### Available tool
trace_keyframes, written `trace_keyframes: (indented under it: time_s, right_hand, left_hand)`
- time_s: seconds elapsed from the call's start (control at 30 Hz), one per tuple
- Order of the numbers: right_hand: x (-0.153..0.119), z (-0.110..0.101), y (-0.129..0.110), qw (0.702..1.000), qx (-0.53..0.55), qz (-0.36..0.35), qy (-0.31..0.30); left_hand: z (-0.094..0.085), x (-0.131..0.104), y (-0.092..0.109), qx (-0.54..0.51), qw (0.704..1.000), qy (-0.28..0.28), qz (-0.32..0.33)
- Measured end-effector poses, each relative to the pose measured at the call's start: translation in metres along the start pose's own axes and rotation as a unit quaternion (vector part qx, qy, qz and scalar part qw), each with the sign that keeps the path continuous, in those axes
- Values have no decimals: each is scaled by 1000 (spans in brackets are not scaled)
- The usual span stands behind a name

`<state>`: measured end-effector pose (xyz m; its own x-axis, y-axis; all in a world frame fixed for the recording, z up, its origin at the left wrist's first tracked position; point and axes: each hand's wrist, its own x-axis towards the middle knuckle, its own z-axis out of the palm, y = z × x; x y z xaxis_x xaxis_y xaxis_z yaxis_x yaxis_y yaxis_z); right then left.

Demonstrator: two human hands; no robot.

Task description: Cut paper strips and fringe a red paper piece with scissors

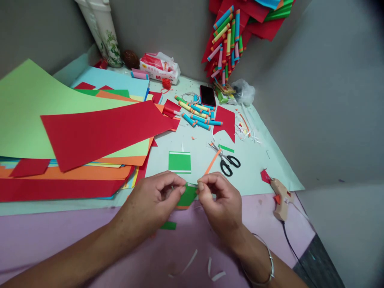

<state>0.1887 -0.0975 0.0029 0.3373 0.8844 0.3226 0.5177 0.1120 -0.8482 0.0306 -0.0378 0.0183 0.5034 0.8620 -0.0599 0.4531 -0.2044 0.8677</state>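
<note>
Along the left edge of the table [270, 176] lies a spread stack of coloured paper sheets [36, 120], light green on top, with a large red sheet [102, 134] lying across it and reaching toward the middle. At the back edge, by the wall, stand a white bottle [103, 30] and a pack of tissues [159, 66]. Near the front edge, the left hand [153, 202] is closed in a pinch, thumb and fingertips meeting on the left end of a small green paper piece [187, 195]. That piece sits between the two hands, lifted just over the front middle of the table, with an orange edge showing under it. Just behind it a green rectangle with white borders [179, 162] lies flat. The right hand [222, 202] is likewise closed in a pinch, holding the piece's right end; a bangle [270, 264] circles its wrist. Behind the right hand lie an orange strip [213, 161] and black-handled scissors [226, 160], and farther back a heap of rolled paper tubes [196, 112] beside a phone [207, 95]. Toward the right edge a glue gun [282, 198] rests with its cord trailing off the front.
</note>
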Motion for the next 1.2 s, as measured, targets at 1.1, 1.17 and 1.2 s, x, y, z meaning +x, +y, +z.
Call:
trace_keyframes:
  time_s: [1.1, 1.17, 1.2]
  right_hand:
    - [23, -59, 4, 948, 196, -2, -251]
    - [28, -70, 3, 894, 117, 20, -433]
    - [29, -72, 3, 862, 67, 24, -501]
  left_hand:
    - [-47, 24, -19, -21, 980, 180, -85]
    - [-49, 26, -17, -31, 975, 194, -99]
    - [-49, 26, -17, -36, 974, 196, -103]
